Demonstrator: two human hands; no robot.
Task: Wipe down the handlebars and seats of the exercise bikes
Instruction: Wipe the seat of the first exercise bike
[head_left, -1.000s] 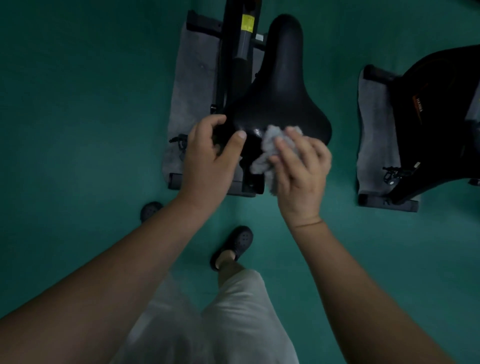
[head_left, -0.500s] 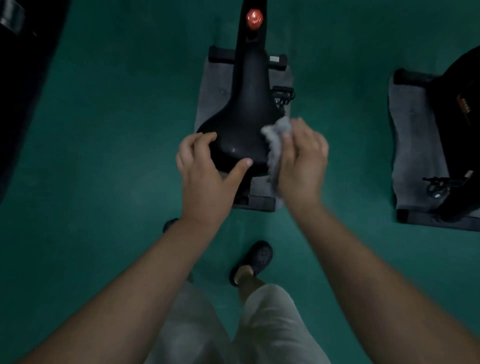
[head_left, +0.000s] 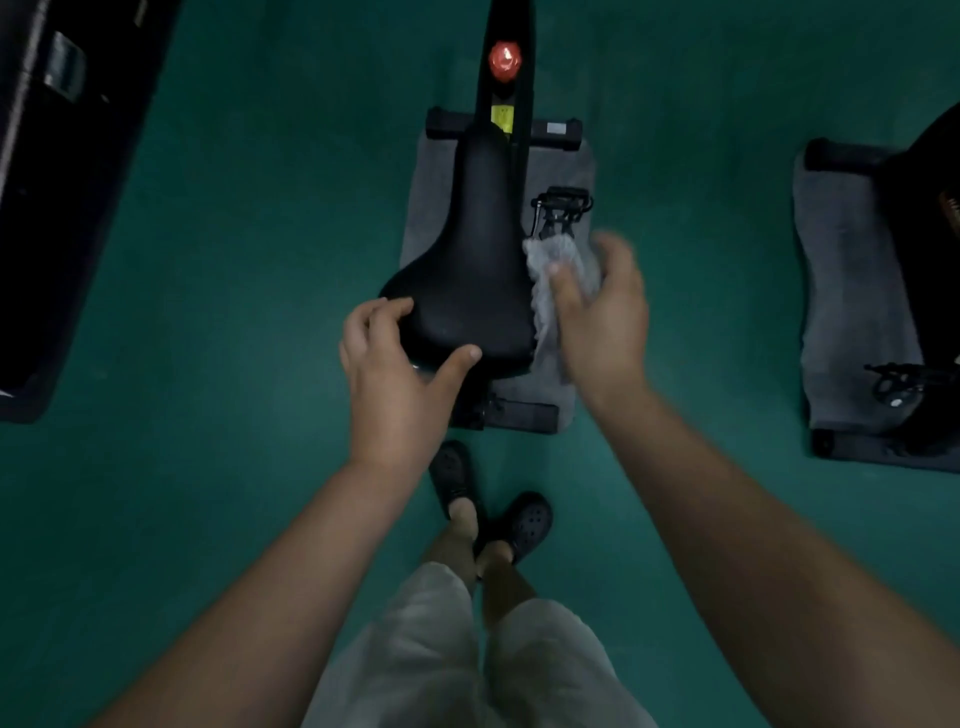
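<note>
A dark green floor (head_left: 234, 270) fills the frame, dimly lit. At the far left a large black machine (head_left: 57, 197) is seen, cut off by the top and left edges, so what it is cannot be made out. Three pieces of equipment are counted in all, and two grey mats. On the middle mat (head_left: 426, 208) stands one bike (head_left: 511, 93), its frame cut off at the top edge, with one red knob (head_left: 504, 60) and a yellow label below it. The black seat (head_left: 470, 270) is seen from above, nose pointing away. The left hand (head_left: 397, 387) is set on the seat's rear left corner, fingers curled over the edge and thumb spread along the back rim in a loose hold; the seat post beneath is hidden. The right hand (head_left: 602, 317) is placed against the seat's right side, and a pale cloth (head_left: 548, 280) is pinned under its thumb and flattened fingers; the hand is blurred, so the fingertips are hard to make out. One pedal (head_left: 562, 205) shows just beyond the cloth. Two black clogs (head_left: 524, 525) and pale shorts (head_left: 441, 660) are seen below, between two bare forearms. At the right, a second mat (head_left: 847, 291) carries a second bike (head_left: 930, 249), mostly cut off by the edge, with one pedal visible low down.
</note>
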